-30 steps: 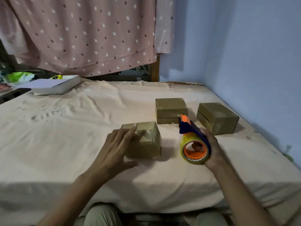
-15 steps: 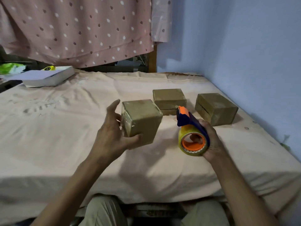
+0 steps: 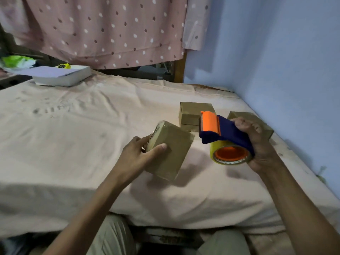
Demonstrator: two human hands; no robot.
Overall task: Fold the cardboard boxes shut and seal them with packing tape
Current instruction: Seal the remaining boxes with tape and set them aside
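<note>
A second ago the nearest cardboard box (image 3: 171, 150) sits flat on the bed sheet (image 3: 73, 144) under the left hand (image 3: 136, 159); now that hand holds it lifted and tilted, thumb across the upper face, its top end leaning toward 11 o'clock. The right hand (image 3: 257, 144) raises the tape dispenser (image 3: 226, 138) off the sheet and swings it, the orange blade guard now pointing toward 10 o'clock at the box, the roll's orange core facing down toward 6 o'clock. Dispenser and box sit closer together.
</note>
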